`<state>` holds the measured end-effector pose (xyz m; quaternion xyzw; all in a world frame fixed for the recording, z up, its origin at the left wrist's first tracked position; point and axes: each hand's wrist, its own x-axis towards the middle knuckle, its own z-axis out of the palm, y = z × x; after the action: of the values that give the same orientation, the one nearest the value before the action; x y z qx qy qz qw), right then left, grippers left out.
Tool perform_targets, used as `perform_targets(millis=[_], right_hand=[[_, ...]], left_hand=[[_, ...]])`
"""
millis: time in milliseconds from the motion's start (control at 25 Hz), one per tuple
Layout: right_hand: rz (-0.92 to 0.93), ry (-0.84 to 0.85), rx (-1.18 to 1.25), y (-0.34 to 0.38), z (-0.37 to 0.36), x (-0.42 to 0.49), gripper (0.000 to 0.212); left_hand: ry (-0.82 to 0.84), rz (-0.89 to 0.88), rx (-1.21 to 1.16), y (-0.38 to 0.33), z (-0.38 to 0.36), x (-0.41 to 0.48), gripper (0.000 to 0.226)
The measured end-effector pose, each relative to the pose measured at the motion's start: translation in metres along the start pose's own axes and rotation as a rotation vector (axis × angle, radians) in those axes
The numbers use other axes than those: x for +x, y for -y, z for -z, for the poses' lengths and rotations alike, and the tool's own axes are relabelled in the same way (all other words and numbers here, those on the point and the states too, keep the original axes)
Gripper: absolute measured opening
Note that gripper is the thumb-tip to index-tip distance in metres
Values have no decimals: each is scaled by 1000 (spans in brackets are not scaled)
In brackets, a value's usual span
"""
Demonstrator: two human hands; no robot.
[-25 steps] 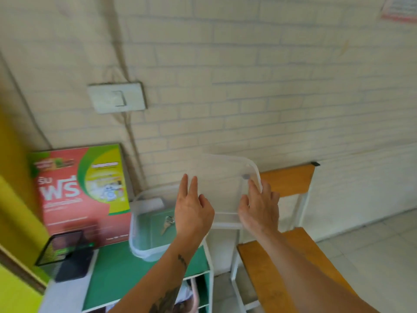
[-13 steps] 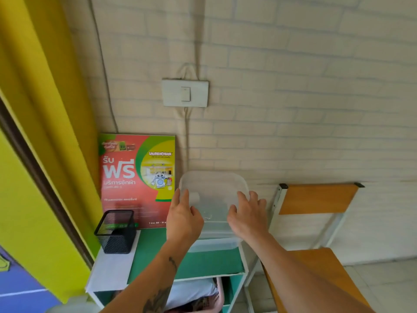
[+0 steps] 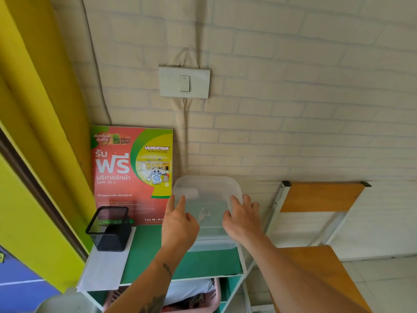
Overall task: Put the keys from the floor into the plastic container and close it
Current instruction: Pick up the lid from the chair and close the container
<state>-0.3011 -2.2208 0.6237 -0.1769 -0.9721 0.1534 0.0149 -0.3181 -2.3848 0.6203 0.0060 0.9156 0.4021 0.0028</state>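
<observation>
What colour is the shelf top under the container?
Green shelf top, seen in the head view, with a white sheet at its left.

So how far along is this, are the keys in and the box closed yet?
Keys look already inside the plastic container on the green shelf. In hand: left hand and right hand press the lid down. Left: whether it has fully sealed can't be told.

Translucent plastic container [image 3: 207, 195], black wire-mesh basket [image 3: 109, 229], rough brick wall [image 3: 293, 98].

The scene is lit brightly and evenly by soft daylight; its source cannot be told. Only faint shadows are cast on the brick wall [image 3: 293, 86]. Straight lines are bowed toward the edges. Slight softness is seen throughout.
</observation>
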Motion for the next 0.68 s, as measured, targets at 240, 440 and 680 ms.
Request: perform_targets(millis=[240,440,680], right_hand=[[-8,-21,-16,3,-5,2,55],[1,-29,-88,3,-10,3,58],[8,-48,-102,4,-6,6,57]], left_hand=[[-6,-5,6,8,-1,5,56],[-1,-59,54,16,-4,4,54],[37,-70,272,6,5,12,57]])
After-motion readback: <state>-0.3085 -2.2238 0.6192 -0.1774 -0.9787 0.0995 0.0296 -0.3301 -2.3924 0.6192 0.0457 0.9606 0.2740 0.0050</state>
